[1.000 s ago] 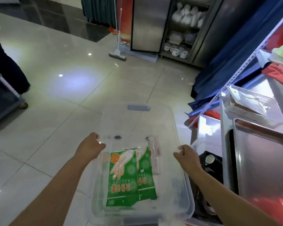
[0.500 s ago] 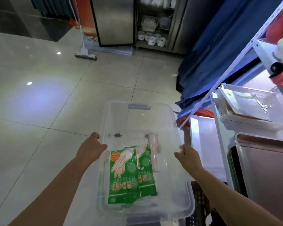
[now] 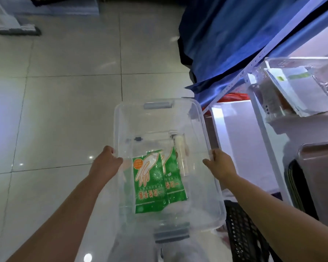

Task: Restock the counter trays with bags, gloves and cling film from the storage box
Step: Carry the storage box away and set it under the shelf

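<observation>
Box (image 3: 197, 118), clear: your left hand (image 3: 105, 163) and right hand (image 3: 221, 164) curl fingers over its side rims; two green glove packs (image 3: 153, 182), one cling-film roll (image 3: 181, 154) inside.

The storage box (image 3: 197, 118) is clear, smooth plastic; the glove packets (image 3: 150, 182) inside are glossy printed film; the floor tiles (image 3: 64, 91) are polished and reflective.

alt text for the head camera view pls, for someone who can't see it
Two bare hands, left hand and right hand, grip the long sides of a clear plastic storage box held above a tiled floor. Inside lie two green glove packets and a cling film roll. A counter tray is at right.
</observation>
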Motion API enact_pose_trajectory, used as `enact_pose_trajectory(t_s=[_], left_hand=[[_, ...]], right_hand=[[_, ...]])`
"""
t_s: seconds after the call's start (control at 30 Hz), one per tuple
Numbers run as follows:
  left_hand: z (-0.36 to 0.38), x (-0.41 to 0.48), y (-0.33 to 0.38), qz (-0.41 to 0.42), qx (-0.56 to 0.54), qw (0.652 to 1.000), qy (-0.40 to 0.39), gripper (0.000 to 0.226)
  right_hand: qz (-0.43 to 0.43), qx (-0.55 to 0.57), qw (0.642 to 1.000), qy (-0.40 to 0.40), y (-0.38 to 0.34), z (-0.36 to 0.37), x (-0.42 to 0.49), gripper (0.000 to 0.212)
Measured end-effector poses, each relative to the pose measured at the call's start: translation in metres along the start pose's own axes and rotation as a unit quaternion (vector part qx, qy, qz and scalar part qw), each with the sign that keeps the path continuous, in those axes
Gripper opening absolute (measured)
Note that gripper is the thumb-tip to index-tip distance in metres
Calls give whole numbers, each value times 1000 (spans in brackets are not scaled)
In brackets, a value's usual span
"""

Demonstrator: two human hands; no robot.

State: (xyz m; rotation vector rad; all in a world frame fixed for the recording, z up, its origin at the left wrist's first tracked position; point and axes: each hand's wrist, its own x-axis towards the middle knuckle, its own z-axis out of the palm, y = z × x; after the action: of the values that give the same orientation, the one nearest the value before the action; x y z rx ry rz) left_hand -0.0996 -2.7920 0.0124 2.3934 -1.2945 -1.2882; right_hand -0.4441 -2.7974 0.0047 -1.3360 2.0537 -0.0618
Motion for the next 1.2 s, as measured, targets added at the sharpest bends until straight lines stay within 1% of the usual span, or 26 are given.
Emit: enact_pose_trajectory(t_s=[0.17,0.33,0.47,0.63,0.73,0.9,1.0,1.07,1.2], left_hand=[[35,100,2,-3,75,996,-45,32],[89,190,-9,-17,113,991,-76,25],[139,256,-20,-13,141,987,-81,27],[198,318,-35,-3,132,989,-64,30],[227,344,-40,-5,105,993,-53,29],[261,369,-44,-26,66,996,-45,25],[275,376,-48,-19,88,995,-29,26],[282,378,-52,-8,102,994,-23,32],[284,375,-53,5,106,994,-30,40]], right_hand=[[47,-2,999,-5,4,47,77,32],[68,8,997,-22,25,102,162,32],[71,16,997,-20,48,146,229,29],[76,31,996,-20,78,190,303,30],[78,43,996,-19,94,208,337,32],[70,27,997,-16,114,229,368,33],[74,20,997,-17,122,237,377,34],[79,19,997,-16,125,241,380,34],[97,31,995,-22,127,243,380,37]])
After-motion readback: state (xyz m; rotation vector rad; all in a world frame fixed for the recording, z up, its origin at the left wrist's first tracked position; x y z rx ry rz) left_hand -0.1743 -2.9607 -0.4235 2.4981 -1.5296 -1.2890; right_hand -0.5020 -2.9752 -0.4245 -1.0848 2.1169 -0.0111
